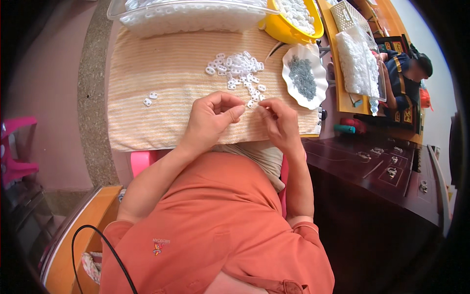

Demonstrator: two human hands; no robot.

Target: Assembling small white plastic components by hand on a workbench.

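My left hand (210,119) is closed in a pinch at the near edge of a striped cloth (152,63), thumb against the fingers. Facing it, my right hand (280,123) also has its thumb and forefinger pinched together. Whatever sits between either set of fingertips is too small to make out. Just beyond the fingertips lies a loose heap of small white plastic pieces with two holes (240,66), trailing down toward my hands. Further left rest two white pieces (150,99) on their own. Right of the heap, a white wavy-rimmed dish (310,101) holds many tiny grey parts (302,78).
A clear plastic bin (113,13) full of white pieces stands at the far edge, beside a yellow basin (276,30) of white parts. At right, another person (406,73) sits by a wooden table with a bag of white pieces (357,63). A dark cabinet (342,161) stands near my right.
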